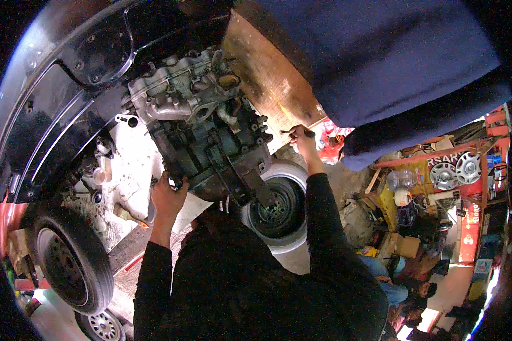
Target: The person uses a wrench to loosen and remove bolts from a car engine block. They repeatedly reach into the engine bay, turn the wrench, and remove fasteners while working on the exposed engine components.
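Note:
A greasy engine [210, 136] stands in front of me, with a grey metal head and manifold on top and a dark block below. At its lower left corner, my left hand [169, 198] has its fingers curled round the edge. My right hand [305, 145] is closed on a screwdriver [309, 133], its dark handle showing above the fist and a thin shaft pointing left toward the engine's right side. A gap separates that hand from the block. A wooden board [273, 71] leans just behind the engine's right side.
Black car bodywork [85, 74] rises at the left. Loose metal parts [101, 170] lie on a white surface. One tyre [68, 264] stands lower left; another wheel [276, 210] lies below the engine. Dark blue cloth [398, 62] fills the upper right. Cluttered shelves [438, 187] and a person's jeans [384, 278] are at right.

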Motion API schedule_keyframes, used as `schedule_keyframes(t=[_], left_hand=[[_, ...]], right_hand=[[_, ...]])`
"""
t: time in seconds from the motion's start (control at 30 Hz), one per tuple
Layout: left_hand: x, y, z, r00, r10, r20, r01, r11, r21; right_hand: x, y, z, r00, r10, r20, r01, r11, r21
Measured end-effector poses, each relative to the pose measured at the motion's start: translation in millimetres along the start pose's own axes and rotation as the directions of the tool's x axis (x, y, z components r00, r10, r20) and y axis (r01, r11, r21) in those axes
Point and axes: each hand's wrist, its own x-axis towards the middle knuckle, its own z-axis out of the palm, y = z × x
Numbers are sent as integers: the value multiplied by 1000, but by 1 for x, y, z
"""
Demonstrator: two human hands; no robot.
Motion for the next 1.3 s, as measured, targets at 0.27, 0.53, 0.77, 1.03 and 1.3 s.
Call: schedule_keyframes(t=[0.27, 0.53, 0.77, 1.03, 1.3], left_hand=[[3, 2, 1, 1000, 7, 10, -7, 1000, -23], [4, -12, 18, 992, 48, -117, -49, 999, -9], [-2, -5, 9, 997, -34, -63, 33, 999, -18], [0, -10, 14, 993, 49, -111, -52, 998, -25], [-1, 5, 6, 996, -86, -15, 85, 996, -31]], right_hand=[[-4, -5, 26, 973, -181, -147, 186, 982, 27], [9, 26, 20, 974, -125, -189, 147, 983, 110], [-24, -36, -14, 983, 68, 168, -101, 975, 198], [-7, -19, 38, 969, -169, 182, 180, 982, -49], [20, -20, 48, 962, -179, 204, 236, 923, -303]])
